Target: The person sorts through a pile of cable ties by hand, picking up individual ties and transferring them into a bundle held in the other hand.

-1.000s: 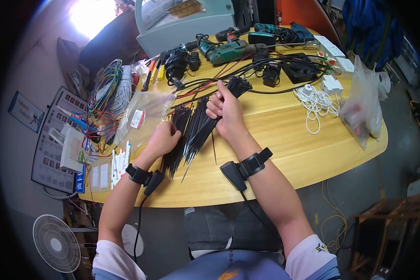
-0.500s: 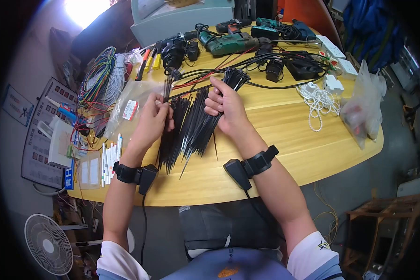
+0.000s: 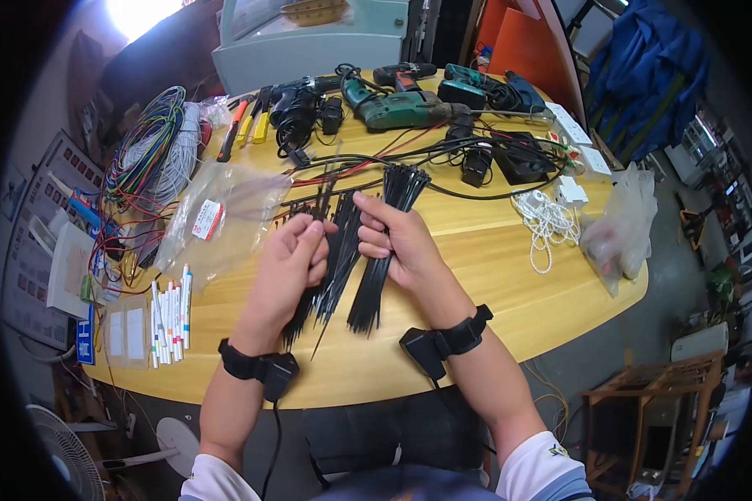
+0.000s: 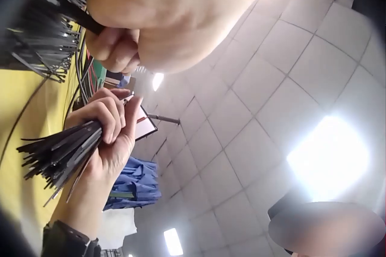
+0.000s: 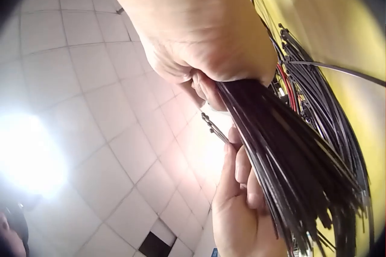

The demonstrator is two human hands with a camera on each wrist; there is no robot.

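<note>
My right hand (image 3: 405,242) grips a thick bundle of black cable ties (image 3: 368,296), its heads fanning out above the fist and its tails hanging below. In the right wrist view the bundle (image 5: 280,154) spreads downward from the curled fingers. Left of it, my left hand (image 3: 292,263) pinches a few cable ties (image 5: 216,129), whose heads poke out past the fingers in the right wrist view. Between and beneath both hands lies a loose pile of cable ties (image 3: 336,271) on the yellow table (image 3: 476,292), partly hidden by the left hand.
A clear plastic bag (image 3: 234,200) with a label lies left of the pile. Farther left are marker pens (image 3: 171,321) and coiled wires (image 3: 150,142). Behind are a green power drill (image 3: 393,110) and black cables. A white beaded cord (image 3: 543,221) lies to the right.
My left hand has come up from the pile with a few cable ties. The right hand's bundle now stands steeper and apart from the pile. The head view has shifted.
</note>
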